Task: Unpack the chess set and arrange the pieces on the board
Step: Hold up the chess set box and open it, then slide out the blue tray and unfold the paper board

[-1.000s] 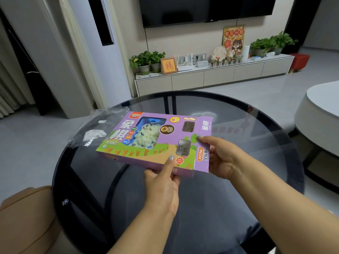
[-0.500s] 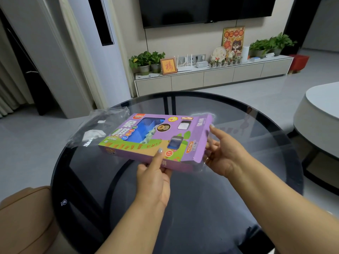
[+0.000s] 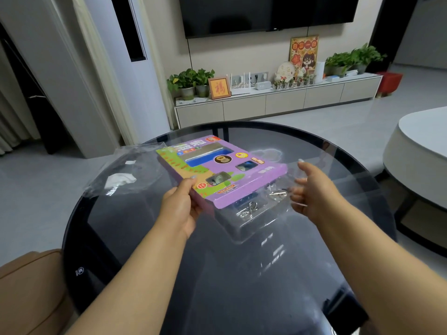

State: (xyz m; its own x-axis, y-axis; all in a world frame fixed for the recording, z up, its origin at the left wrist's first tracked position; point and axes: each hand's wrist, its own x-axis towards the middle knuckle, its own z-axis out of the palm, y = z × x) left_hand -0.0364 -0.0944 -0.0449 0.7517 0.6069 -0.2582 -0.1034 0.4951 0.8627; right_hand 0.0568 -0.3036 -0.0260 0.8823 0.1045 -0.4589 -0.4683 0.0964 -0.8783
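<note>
A purple chess set box [image 3: 251,175] with cut-out windows hangs above the round glass table [image 3: 217,274]. My left hand [image 3: 180,206] grips its near left corner, thumb on top. A clear plastic inner tray [image 3: 256,209] sticks out of the box's open right end, with metal rings [image 3: 249,209] lying in it. My right hand [image 3: 314,192] holds the tray's right edge with curled fingers. The chess pieces and the board are hidden inside the box.
A crumpled clear plastic wrapper [image 3: 125,175] lies on the table's far left edge. A tan chair [image 3: 29,286] stands at the near left. A white round table [image 3: 420,151] is on the right. A low TV cabinet [image 3: 278,102] with plants stands behind.
The box's right end flap has come open and the clear tray has slid out to the right in my right hand. The box has turned and tilted flatter.
</note>
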